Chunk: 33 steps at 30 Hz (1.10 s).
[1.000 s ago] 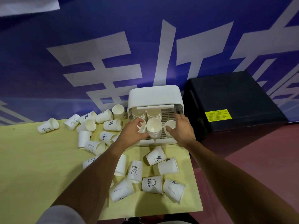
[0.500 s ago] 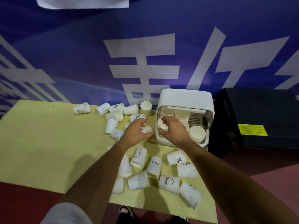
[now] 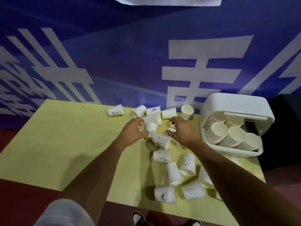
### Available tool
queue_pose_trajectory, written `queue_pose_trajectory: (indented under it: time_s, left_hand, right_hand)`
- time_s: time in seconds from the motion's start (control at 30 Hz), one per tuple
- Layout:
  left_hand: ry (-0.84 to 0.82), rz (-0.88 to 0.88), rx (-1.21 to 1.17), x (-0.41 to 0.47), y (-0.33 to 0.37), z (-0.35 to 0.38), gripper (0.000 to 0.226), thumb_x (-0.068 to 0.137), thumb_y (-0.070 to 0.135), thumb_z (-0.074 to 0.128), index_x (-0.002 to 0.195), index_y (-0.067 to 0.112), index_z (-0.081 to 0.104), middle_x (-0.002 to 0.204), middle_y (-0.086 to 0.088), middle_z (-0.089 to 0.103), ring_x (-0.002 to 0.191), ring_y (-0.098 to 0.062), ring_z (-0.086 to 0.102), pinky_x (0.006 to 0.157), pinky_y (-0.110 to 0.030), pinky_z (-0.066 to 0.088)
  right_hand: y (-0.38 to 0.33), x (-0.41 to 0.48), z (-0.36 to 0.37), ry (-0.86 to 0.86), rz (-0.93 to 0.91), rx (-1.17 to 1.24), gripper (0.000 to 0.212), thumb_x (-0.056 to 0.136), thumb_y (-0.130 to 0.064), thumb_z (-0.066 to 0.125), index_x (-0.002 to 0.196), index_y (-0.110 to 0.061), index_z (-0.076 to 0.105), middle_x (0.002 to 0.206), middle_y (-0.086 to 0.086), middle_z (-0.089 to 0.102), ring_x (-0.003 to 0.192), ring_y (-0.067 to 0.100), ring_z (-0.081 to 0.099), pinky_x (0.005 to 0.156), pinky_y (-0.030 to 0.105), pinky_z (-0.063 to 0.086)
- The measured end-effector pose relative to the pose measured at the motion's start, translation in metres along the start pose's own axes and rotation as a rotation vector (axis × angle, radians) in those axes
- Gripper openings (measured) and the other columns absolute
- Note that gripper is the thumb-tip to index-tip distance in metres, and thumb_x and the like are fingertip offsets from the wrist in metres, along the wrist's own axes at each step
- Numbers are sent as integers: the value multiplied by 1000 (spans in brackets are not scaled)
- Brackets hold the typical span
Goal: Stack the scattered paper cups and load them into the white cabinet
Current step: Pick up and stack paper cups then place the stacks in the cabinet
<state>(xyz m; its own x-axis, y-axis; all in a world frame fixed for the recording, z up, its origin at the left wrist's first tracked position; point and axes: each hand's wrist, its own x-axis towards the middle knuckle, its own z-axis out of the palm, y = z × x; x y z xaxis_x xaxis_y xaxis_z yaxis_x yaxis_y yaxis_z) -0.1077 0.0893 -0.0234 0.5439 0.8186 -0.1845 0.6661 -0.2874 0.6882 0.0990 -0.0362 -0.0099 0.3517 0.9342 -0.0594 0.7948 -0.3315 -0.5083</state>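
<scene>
Just the one view here, worn on the head, wide-angle, looking forward and steeply down across the near edge of the yellow table (image 3: pixel 65 144). Both forearms run up from the bottom of the frame, with the left hand (image 3: pixel 132 130) and right hand (image 3: pixel 182 129) near the lens at mid-picture. The white cabinet (image 3: pixel 236 103) sits by the table's far right corner, a blue banner wall (image 3: pixel 130 54) fills the top half, and shoes (image 3: pixel 140 220) peek in at the bottom
</scene>
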Motion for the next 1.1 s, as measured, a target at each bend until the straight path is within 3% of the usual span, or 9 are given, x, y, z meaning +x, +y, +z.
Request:
queue_pose_trajectory:
  time_s: [0.4, 0.57, 0.77, 0.93, 1.1]
  left_hand:
    - [137, -176, -12, -8, -87, -74, 55, 74, 35, 84, 120, 21, 58, 108, 1, 57, 88, -14, 55, 77, -22, 42]
    - [155, -177, -1, 11, -126, -88, 56, 71, 30, 87, 118, 15, 61, 106, -3, 58, 87, -15, 56, 74, -13, 40]
    - [44, -195, 58, 77, -160, -101, 59, 72, 34, 85, 123, 19, 58, 114, -1, 56, 103, -21, 59, 94, -32, 48]
    - [23, -151, 150, 128, -178, -99, 68, 73, 36, 82, 133, 19, 54, 128, -5, 53, 119, -28, 46, 103, -36, 40]
    - [18, -120, 284, 168, -190, -89, 80, 73, 40, 80, 142, 21, 44, 144, 2, 43, 130, -27, 34, 105, -36, 32]
  right_hand:
    - [-74, 73, 52, -158, -125, -118, 55, 86, -38, 67, 135, -17, 52, 130, 5, 58, 117, 25, 56, 90, 35, 49]
    - [-92, 104, 82, -213, -145, -209, 55, 86, -35, 66, 136, -16, 51, 129, 8, 57, 118, 28, 53, 96, 37, 44]
    - [-101, 147, 111, -261, -106, -327, 58, 87, -32, 64, 141, -17, 47, 136, 10, 51, 123, 30, 47, 103, 40, 39]
    - [-96, 185, 126, -319, -81, -405, 63, 84, -24, 64, 143, -19, 43, 140, 11, 46, 125, 31, 44, 104, 41, 38]
    - [-87, 215, 145, -286, -139, -477, 67, 83, -12, 62, 146, -17, 41, 152, 10, 36, 132, 33, 37, 105, 41, 34]
